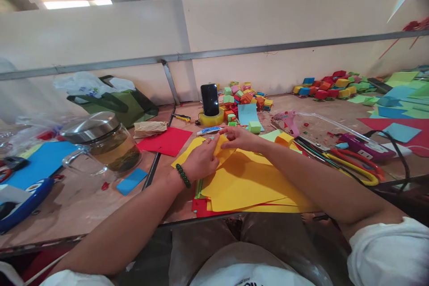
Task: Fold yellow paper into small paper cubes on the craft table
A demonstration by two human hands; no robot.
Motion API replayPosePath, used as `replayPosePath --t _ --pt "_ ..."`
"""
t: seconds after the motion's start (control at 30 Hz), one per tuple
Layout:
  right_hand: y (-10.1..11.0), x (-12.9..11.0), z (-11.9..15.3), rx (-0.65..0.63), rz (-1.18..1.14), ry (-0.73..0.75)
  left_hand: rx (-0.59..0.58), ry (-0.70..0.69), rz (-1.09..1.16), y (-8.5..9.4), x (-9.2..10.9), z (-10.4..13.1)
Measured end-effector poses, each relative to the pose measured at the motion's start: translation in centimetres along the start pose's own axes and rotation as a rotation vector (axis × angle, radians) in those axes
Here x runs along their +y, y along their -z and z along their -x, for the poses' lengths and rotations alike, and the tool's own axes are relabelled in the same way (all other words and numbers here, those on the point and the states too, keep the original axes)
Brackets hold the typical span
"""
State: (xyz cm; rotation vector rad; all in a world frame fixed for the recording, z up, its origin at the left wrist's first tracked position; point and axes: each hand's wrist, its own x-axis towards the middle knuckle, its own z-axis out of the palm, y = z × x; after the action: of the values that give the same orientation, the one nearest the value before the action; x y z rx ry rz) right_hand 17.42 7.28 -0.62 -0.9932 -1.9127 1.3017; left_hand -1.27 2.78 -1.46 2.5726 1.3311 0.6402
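Between my two hands is a small piece of yellow paper [220, 145], partly covered by the fingers. My left hand [202, 157], with a green bead bracelet at the wrist, has its fingers closed on the paper's left side. From the right, my right hand [239, 138] pinches the paper's upper edge with bent fingers. Both hands are just above the far left part of a stack of yellow sheets [248, 183]. Red and green sheets show under the stack's left edge. A folded yellow piece [284, 139] lies beyond my right forearm.
A glass teapot [110, 143] and a blue tape dispenser [30, 203] stand left. Behind the hands are a phone [210, 99] on a tape roll and a heap of paper cubes [246, 98]. Scissors [355, 167] and a purple power strip [367, 146] lie right.
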Motion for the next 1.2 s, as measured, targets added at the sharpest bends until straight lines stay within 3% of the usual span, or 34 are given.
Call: replayPosePath --t 0.2,0.3,0.43,0.53,0.6,0.67,0.77,0.93,1.03,1.13,1.2 --pt "0.6 -0.6 0.3 -0.049 -0.061 0.072 0.119 0.13 0.376 0.2 -1.1 -0.8" --pt "0.8 -0.5 0.3 -0.026 0.011 0.048 0.069 0.144 0.601 0.2 -1.4 -1.2" --pt "0.8 0.0 0.3 -0.039 0.165 -0.093 -0.011 0.182 0.441 0.4 -1.4 -1.1" --pt "0.6 0.0 0.4 -0.067 0.283 -0.18 0.13 0.147 0.189 0.9 -1.0 -0.6" --pt "0.6 -0.1 0.4 -0.052 0.388 -0.214 0.206 0.021 0.012 1.4 -0.3 -0.1" --pt "0.5 -0.2 0.3 -0.018 0.47 -0.221 0.15 -0.113 -0.059 1.8 0.5 0.4" --pt "0.5 -0.1 0.3 -0.003 0.547 -0.213 -0.058 -0.203 -0.128 1.7 1.5 0.8" --pt "1.4 -0.3 0.3 0.037 0.604 -0.185 -0.185 -0.111 -0.121 0.9 1.2 0.3" --pt "2.5 -1.2 0.9 0.096 0.635 0.019 -0.193 0.002 0.035 0.6 0.1 -0.3" --pt "2.9 -2.1 1.4 -0.07 0.595 0.19 -0.198 0.072 0.168 0.5 -0.8 -0.5" --pt "2.4 -2.1 1.5 -0.173 0.599 0.192 -0.218 0.062 0.21 0.4 -1.1 -0.6"
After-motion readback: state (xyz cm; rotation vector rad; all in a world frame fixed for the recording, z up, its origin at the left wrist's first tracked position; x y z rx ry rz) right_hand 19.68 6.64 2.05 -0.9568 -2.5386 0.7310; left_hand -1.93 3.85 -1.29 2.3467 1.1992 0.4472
